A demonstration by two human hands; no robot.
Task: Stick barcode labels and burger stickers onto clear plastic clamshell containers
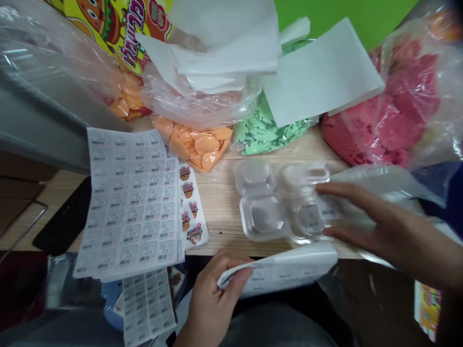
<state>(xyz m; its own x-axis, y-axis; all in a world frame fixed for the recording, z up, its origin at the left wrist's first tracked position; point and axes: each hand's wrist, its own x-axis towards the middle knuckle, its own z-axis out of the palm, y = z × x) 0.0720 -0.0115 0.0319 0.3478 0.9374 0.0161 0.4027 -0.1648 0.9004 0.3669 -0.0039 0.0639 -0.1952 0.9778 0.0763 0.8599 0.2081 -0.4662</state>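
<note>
My left hand [217,294] pinches a curled sheet of barcode labels [282,274] between thumb and fingers, at the table's front edge. At the right end of the clear plastic containers [264,217], my right hand [387,226] has its thumb and fingers around the nearest clear plastic container [307,217]. That container is a little blurred, and a small printed label seems to show through it. The containers stand close together on the wooden table [220,207].
Barcode sheets [126,202] lie left, over burger-sticker sheets [193,231], beside a black phone [63,217]. Behind are bags of orange pieces [197,144], green pieces [271,127] and red pieces [379,120], with white paper [321,72] on top. More labels [148,308] hang below.
</note>
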